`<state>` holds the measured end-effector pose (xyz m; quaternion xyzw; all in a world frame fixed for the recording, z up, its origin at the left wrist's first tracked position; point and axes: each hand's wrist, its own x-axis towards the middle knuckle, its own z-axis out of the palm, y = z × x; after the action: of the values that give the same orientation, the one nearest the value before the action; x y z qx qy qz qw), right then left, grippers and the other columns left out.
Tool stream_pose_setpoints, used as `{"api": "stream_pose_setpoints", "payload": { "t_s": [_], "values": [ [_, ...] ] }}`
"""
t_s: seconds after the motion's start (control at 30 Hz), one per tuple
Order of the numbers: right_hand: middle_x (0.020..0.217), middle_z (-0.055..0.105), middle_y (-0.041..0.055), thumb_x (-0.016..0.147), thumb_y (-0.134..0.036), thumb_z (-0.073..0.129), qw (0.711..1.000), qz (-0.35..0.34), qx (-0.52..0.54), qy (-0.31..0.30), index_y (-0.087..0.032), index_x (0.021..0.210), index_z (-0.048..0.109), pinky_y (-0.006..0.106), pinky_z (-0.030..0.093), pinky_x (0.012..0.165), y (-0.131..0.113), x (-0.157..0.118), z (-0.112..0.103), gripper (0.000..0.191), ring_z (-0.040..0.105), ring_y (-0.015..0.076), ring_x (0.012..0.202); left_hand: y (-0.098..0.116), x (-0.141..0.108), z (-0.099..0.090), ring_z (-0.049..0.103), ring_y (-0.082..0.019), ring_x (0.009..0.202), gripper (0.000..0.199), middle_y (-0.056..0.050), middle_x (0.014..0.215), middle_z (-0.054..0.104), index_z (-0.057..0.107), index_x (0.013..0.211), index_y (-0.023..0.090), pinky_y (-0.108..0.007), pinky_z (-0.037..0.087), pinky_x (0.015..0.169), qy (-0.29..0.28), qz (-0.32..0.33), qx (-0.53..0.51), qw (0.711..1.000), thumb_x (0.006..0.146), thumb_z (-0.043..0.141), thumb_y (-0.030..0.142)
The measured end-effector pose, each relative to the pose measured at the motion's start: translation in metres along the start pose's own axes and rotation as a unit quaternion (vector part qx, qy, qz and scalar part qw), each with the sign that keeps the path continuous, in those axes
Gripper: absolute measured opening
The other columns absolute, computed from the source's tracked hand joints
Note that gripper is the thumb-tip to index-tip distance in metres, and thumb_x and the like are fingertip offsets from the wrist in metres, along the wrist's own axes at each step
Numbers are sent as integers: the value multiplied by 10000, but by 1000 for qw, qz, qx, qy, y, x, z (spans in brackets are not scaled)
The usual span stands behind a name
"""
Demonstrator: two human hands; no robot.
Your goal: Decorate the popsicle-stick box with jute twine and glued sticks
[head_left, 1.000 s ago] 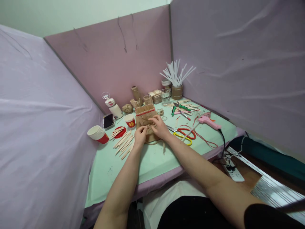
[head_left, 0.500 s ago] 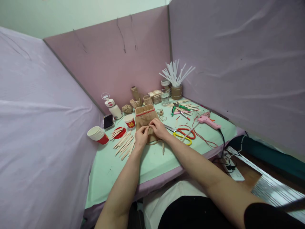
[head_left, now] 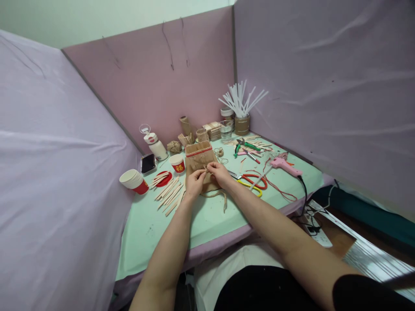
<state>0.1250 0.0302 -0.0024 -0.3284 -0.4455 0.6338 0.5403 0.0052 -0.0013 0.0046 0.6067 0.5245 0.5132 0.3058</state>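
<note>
A brown box-like piece with a red band near its top (head_left: 198, 151) stands on the table in front of me. Both hands are at its near side. My left hand (head_left: 196, 182) is closed in a pinch, and my right hand (head_left: 220, 173) pinches close beside it. Between the fingertips is a thin brown twine, small and partly hidden. A length of brown cord (head_left: 224, 199) lies on the table below my right wrist.
Scissors (head_left: 262, 185) and a pink glue gun (head_left: 282, 166) with its cable lie to the right. Wooden sticks (head_left: 169, 194), a red paper cup (head_left: 177, 164) and stacked cups (head_left: 133, 181) are on the left. Pliers (head_left: 248, 146) lie behind.
My hands have drawn slightly apart at the fingertips, with a bit of twine now showing between them. The whole view has shifted slightly.
</note>
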Motion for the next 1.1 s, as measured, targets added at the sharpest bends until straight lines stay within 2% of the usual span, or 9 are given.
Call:
{"api": "stream_pose_setpoints", "payload": {
  "t_s": [0.13, 0.23, 0.33, 0.43, 0.57, 0.8, 0.93, 1.1],
  "values": [
    [587, 459, -52, 578, -375, 675, 997, 28, 66, -6, -186, 660, 459, 184, 190, 413, 2, 0, 1, 299, 320, 52, 476, -3, 2, 0, 603, -181, 843, 188, -61, 881, 701, 706, 838, 164, -286, 427, 809, -17, 0, -17, 1000, 735, 597, 278],
    [571, 455, -54, 570, -370, 682, 996, 42, 72, -11, -186, 658, 466, 188, 193, 416, 2, 1, 0, 297, 336, 58, 478, -5, 1, 0, 586, -162, 755, 191, -48, 791, 686, 704, 831, 161, -266, 430, 732, -13, -14, -27, 999, 722, 606, 283],
    [576, 484, -48, 595, -347, 668, 1000, 16, 20, 2, -178, 664, 515, 195, 222, 429, 1, 0, -1, 238, 358, 66, 491, -4, -1, -1, 515, -125, 589, 197, -5, 605, 602, 697, 824, 160, -235, 395, 588, -1, -50, -34, 998, 721, 597, 295],
    [558, 491, -51, 633, -336, 639, 998, -38, -53, 27, -176, 676, 558, 209, 280, 467, -2, -1, -2, 185, 378, 76, 502, 2, -3, 0, 466, -108, 533, 206, 14, 561, 550, 687, 831, 155, -227, 362, 538, 27, -67, -34, 997, 724, 591, 303],
    [546, 497, -48, 665, -336, 611, 990, -78, -112, 35, -176, 694, 584, 229, 338, 529, -3, -1, -1, 165, 419, 97, 533, 7, -4, 0, 509, -119, 594, 204, -8, 642, 605, 682, 821, 153, -232, 395, 590, 54, -50, -39, 997, 697, 629, 306],
    [688, 587, -17, 667, -302, 601, 980, -128, -152, 28, -168, 692, 595, 254, 405, 667, -1, 2, -3, 137, 510, 116, 664, 2, -6, 0, 570, -151, 687, 191, -31, 727, 671, 707, 808, 168, -254, 421, 677, 32, -2, 42, 999, 750, 574, 293],
    [676, 574, -22, 673, -290, 586, 976, -135, -170, 16, -170, 696, 593, 258, 410, 678, 1, 4, -5, 122, 510, 117, 660, -1, -6, 1, 606, -181, 804, 173, -47, 846, 705, 711, 821, 179, -275, 426, 757, 25, 11, 53, 998, 747, 578, 261],
    [687, 590, -12, 678, -284, 576, 976, -148, -161, 21, -171, 693, 588, 260, 421, 683, 3, 6, -5, 115, 529, 126, 680, 2, -5, 0, 607, -177, 808, 186, -50, 844, 704, 708, 813, 174, -267, 433, 746, 25, 9, 62, 998, 760, 562, 278]
  ]
}}
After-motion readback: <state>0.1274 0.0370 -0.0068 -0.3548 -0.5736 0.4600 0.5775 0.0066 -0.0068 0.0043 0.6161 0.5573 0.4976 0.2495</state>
